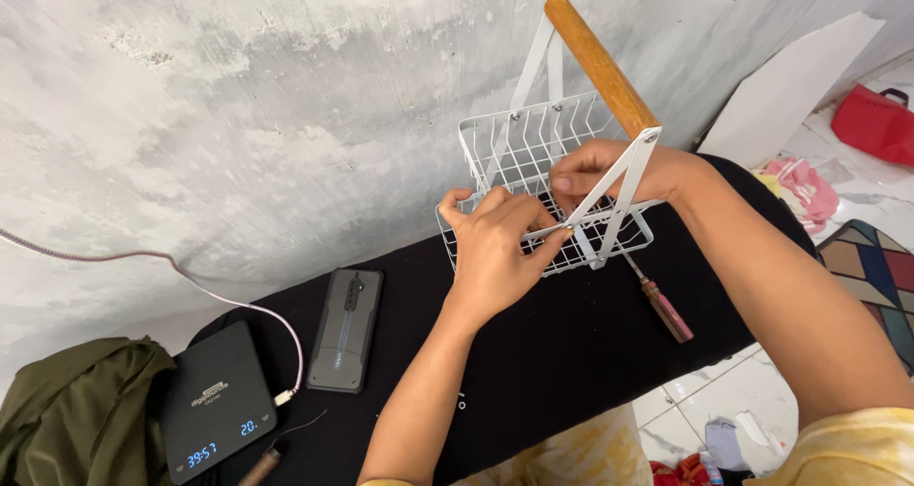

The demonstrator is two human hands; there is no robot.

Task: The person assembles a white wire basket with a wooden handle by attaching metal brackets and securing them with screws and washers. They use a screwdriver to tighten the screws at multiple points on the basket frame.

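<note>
Taken from the white wire basket [533, 153] as landmark: well to its left, a dark scale [214, 400] and a black phone [347, 329] are seen on the black worktop [533, 353]. The left hand [495, 248] is closed on the basket's near rim, fingers pinched at a wire. The right hand [609, 167] is curled over the rim beside the handle bracket. The basket is judged light, stiff and open-meshed; it is best taken by the wooden handle [600, 62]. Nothing is seen inside it. A screwdriver [662, 305] lies just right.
</note>
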